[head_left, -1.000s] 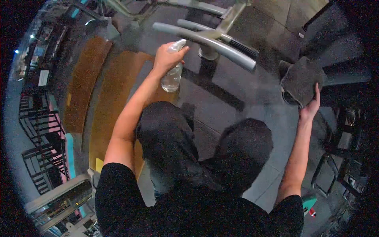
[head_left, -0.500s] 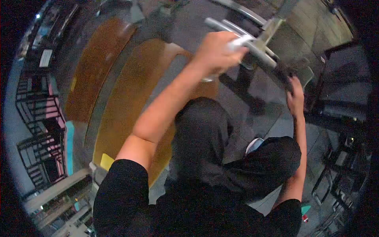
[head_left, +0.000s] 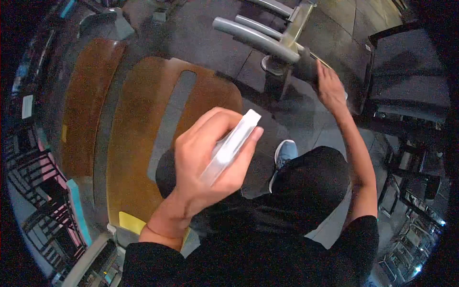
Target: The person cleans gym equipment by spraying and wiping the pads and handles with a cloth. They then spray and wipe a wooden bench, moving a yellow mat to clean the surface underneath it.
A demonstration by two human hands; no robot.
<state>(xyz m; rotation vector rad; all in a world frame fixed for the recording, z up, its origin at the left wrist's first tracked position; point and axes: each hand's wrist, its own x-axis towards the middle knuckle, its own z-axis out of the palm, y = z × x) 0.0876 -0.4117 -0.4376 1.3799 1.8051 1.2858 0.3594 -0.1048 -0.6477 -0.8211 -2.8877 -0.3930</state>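
Note:
My left hand is closed in front of my lap, with its thumb and fingers pinching a thin white, partly see-through flat thing. Its exact kind is not clear. At the upper right, my right hand reaches out with its fingers stretched against a dark sleeve-like part. That dark part sits at the end of a thick grey tube. A second, thinner grey tube and a pale flat bar lie beside it. The thumb of my right hand is hidden.
A brown slotted wooden panel lies to the left, with another brown panel beyond it. A black chair stands at the right. My blue shoe rests on the grey tiled floor. Black metal frames line the left edge.
My left hand has drawn back from the grey tubes toward my lap, with the white thing in it. My right hand stays by the dark part, fingers straighter. The view has shifted.

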